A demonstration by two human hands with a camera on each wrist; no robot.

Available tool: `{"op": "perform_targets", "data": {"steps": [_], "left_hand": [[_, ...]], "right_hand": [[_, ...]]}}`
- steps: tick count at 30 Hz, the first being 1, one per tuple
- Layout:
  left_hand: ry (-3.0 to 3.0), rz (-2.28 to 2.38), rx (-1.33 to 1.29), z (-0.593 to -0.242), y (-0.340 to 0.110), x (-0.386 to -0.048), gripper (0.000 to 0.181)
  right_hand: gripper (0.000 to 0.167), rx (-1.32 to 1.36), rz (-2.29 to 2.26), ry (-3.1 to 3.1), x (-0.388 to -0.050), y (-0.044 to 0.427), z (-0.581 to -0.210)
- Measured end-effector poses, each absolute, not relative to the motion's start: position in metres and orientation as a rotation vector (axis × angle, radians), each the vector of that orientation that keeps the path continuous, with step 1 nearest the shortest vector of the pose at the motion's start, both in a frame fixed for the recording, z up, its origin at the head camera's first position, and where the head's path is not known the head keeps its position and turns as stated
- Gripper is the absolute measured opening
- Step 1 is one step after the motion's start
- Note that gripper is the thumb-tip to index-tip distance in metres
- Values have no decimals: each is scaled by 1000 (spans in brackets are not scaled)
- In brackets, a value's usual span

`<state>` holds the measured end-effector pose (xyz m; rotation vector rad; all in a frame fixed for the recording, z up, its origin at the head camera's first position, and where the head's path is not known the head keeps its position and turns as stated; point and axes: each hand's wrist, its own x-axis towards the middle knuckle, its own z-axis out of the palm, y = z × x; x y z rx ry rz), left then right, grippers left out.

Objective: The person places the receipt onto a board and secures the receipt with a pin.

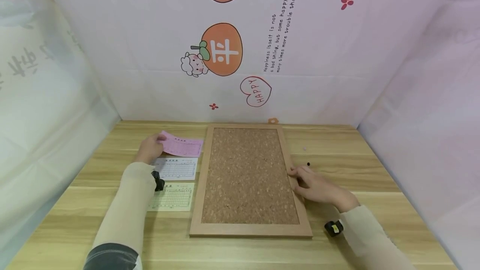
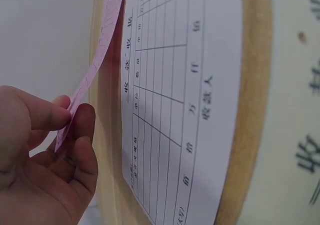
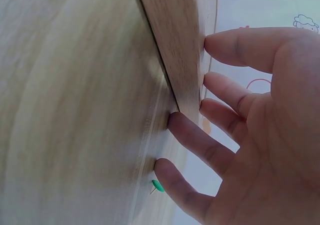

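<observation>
My left hand [image 1: 151, 148] pinches the left end of a pink receipt slip [image 1: 183, 146] between thumb and fingers. In the left wrist view that pink slip [image 2: 95, 67] is lifted at the pinched end and bends away. Just in front of it a white receipt slip [image 1: 178, 168] lies flat, and a pale yellow-green one [image 1: 176, 197] lies nearer, partly behind the left wrist. A wood-framed cork board [image 1: 250, 178] lies flat right of the slips. My right hand [image 1: 316, 186] touches its right frame edge with loosely spread fingers, two fingertips reaching down to the tabletop.
A green thumbtack [image 3: 157, 186] lies on the wooden table [image 1: 348, 166] beside the right fingers. A small dark object [image 1: 308, 163] and a pale purple speck [image 1: 304, 148] sit right of the board. Printed cloth [image 1: 318, 53] hangs behind the table and along both sides.
</observation>
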<state>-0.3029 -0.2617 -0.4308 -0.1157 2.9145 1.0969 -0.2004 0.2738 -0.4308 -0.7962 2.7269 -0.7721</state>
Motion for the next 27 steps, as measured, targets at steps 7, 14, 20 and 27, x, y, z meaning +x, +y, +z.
{"op": "perform_targets", "data": {"steps": [7, 14, 20, 27], "left_hand": [[2834, 1275, -135, -437, -270, -310, 53], [2749, 1450, -181, -427, -266, -306, 56], [2740, 1514, -179, -418, -261, -301, 55], [2669, 1678, -168, -412, -260, -295, 53]], "right_hand": [[40, -817, -781, 2727, -199, 273, -428], [39, -820, -785, 2721, -200, 273, -428], [40, -795, -794, 2713, -200, 273, -430], [41, -778, -807, 2692, -202, 274, -431]]}}
